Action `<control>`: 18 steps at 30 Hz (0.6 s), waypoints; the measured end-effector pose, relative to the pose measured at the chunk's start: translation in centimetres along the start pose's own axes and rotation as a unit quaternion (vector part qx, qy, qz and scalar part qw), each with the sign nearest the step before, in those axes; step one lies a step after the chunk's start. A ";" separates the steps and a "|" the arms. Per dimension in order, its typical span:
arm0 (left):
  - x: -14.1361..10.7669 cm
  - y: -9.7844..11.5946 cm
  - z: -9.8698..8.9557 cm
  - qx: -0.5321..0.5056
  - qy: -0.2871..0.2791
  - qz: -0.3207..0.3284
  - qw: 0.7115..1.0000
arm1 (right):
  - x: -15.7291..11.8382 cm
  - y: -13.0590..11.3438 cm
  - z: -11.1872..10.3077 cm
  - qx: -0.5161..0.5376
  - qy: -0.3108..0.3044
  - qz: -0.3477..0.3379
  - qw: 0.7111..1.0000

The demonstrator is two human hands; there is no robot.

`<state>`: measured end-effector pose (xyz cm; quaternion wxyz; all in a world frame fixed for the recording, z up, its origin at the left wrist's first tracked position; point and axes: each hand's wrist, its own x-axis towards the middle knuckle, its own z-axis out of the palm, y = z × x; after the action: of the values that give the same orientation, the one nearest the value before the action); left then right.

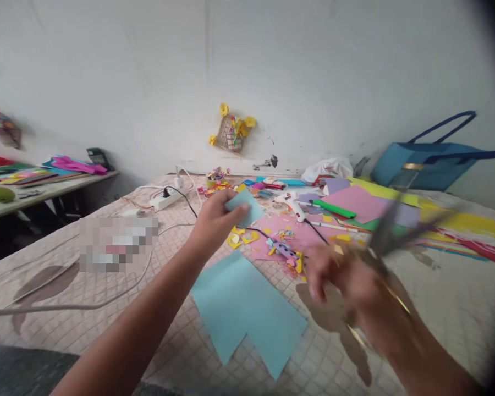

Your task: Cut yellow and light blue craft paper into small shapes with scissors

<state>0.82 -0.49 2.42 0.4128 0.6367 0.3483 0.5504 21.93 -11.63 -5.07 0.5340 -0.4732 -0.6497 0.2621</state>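
Observation:
My left hand [218, 219] pinches a small light blue craft sheet piece [251, 208] between thumb and fingers, raised over the middle of the table. Below it lies a larger light blue craft sheet [243, 302] with a V-shaped notch cut in its near edge. On the right, my right hand [350, 278] is smeared by motion. A pair of scissors [385, 236] is in that hand, its blurred blades spread apart and pointing up and right. How the fingers sit on the handles is hard to see.
Beyond my hands lie a white glue gun [291, 204], a green cutter [334, 209], coloured sheets [355, 203] and yellow scraps [243, 237]. A power strip [167, 199] with cables [148, 264] sits left. A blue bag [433, 162] stands at back right.

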 end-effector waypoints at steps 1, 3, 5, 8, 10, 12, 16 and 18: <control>1.9 -0.9 1.0 -0.051 0.001 0.010 0.999 | 3.4 -0.5 0.5 0.009 0.001 -0.015 1.000; 3.9 -3.3 2.7 -0.115 0.015 0.022 0.993 | 9.5 -0.7 1.8 0.049 0.087 -0.047 0.994; 3.9 -5.7 3.8 -0.138 0.057 0.024 0.988 | 13.3 0.4 3.1 0.082 0.108 -0.073 0.988; 2.1 -7.8 4.2 -0.135 -0.024 -0.017 0.990 | 14.3 3.0 4.2 0.070 0.084 -0.059 0.992; 1.2 -7.9 4.2 -0.161 -0.023 -0.019 0.987 | 13.2 4.0 4.2 0.068 0.030 -0.046 0.996; 1.0 -7.4 4.2 -0.165 -0.009 -0.024 0.986 | 12.1 3.8 4.0 0.104 -0.013 -0.038 0.994; 1.0 -6.3 4.3 -0.219 -0.001 -0.066 0.973 | 11.0 2.0 4.2 0.094 -0.044 -0.024 0.994; 0.7 -6.0 4.5 -0.259 -0.013 -0.097 0.961 | 10.9 1.7 4.3 0.108 -0.032 -0.007 0.994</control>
<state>5.39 2.00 -2.95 0.6193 0.4785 0.2486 0.5707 18.60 -0.48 -2.91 0.5627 -0.3993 -0.6379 0.3420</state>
